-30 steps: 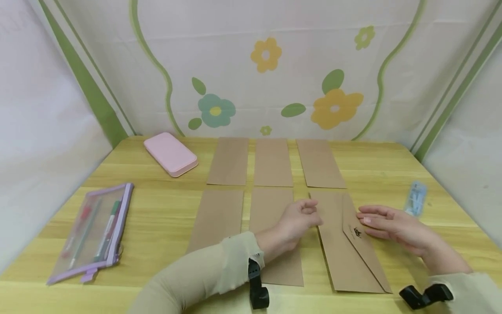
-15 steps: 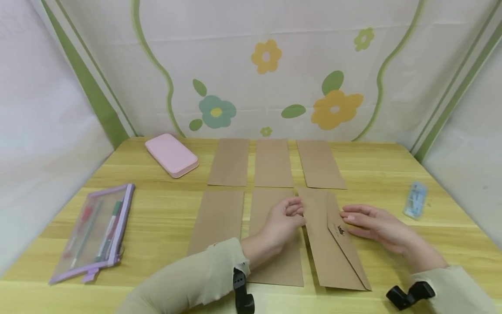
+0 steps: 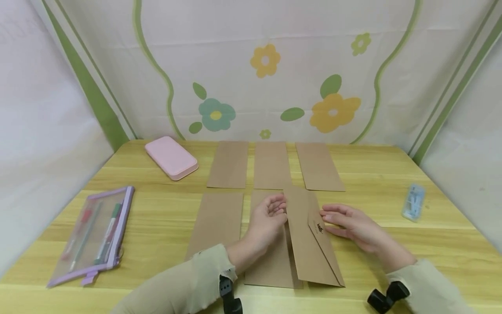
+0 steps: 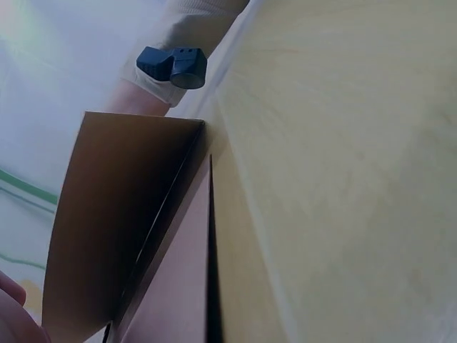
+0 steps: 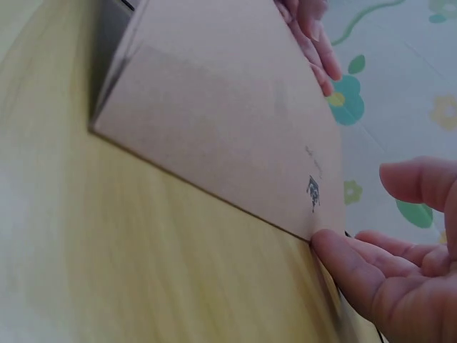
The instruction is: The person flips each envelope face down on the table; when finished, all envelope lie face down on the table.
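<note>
A brown kraft envelope (image 3: 303,240), flap and small black print facing up, is raised on its left side and tilted over the middle front envelope (image 3: 268,266). At its upper left edge my left hand (image 3: 264,224) pinches it, fingers curled; the exact contact is partly hidden. The fingertips of my right hand (image 3: 354,226) touch the right edge beside the print. In the right wrist view, the right thumb (image 5: 418,182) stands away from the paper. The left wrist view shows the envelope's shadowed underside (image 4: 121,214).
Another front envelope (image 3: 217,218) lies left, and three more, including the right one (image 3: 319,168), line the back. A pink case (image 3: 171,158) sits back left. A clear purple-edged zip pouch (image 3: 92,235) with pens lies left, a small blue packet (image 3: 413,202) right.
The envelope has moved left with both hands, from the right front spot to over the middle front envelope. Its left side now stands higher off the table.
</note>
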A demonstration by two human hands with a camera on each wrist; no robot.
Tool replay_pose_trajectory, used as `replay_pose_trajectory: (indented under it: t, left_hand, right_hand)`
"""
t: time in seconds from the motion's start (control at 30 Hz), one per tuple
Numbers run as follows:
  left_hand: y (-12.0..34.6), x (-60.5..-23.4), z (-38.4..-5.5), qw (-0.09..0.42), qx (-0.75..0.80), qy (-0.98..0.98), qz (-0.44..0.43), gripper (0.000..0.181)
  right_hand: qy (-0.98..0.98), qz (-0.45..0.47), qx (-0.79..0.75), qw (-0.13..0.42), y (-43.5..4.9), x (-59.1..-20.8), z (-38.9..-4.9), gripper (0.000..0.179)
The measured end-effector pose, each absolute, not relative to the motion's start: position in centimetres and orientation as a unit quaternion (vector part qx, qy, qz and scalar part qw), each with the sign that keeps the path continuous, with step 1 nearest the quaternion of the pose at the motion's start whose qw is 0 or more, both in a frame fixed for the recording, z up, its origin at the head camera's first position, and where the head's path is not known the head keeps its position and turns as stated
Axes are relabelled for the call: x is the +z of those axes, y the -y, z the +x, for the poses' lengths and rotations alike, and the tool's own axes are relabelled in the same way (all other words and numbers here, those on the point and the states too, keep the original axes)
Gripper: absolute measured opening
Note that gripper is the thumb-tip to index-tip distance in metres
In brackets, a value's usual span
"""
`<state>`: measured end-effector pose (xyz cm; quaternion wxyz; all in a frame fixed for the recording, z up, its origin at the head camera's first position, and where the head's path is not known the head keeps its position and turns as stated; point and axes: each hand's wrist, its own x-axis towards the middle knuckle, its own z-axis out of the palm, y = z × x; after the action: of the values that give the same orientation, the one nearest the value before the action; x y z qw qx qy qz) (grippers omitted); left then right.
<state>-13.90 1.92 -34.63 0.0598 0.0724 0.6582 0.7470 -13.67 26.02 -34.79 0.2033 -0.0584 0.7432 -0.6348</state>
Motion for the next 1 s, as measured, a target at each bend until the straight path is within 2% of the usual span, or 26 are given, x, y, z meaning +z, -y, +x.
replay_pose_trajectory:
  t: [0.13,0.37,0.57,1.0]
  left_hand:
    - [-1.6,-34.6,-13.9,0.041,0.753,-0.651,0.084,0.050]
    - [-1.7,-34.4,-14.1,0.042,0.766,-0.637,0.077,0.052]
    - [-2.6,-33.6,-14.2,0.036,0.760,-0.637,0.122,0.049]
    - [-5.5,-32.2,-14.0,0.077,0.739,-0.648,0.166,0.053]
  right_hand:
    - [-0.738,-0.049,-0.641,0.203,-25.1,-35.0,-13.7,0.066]
    - [-0.736,-0.044,-0.647,0.196,-24.2,-34.9,-13.5,0.065]
    - [-0.733,-0.041,-0.652,0.190,-23.9,-34.8,-13.4,0.064]
    - [-0.723,-0.038,-0.664,0.186,-24.2,-35.1,-13.6,0.063]
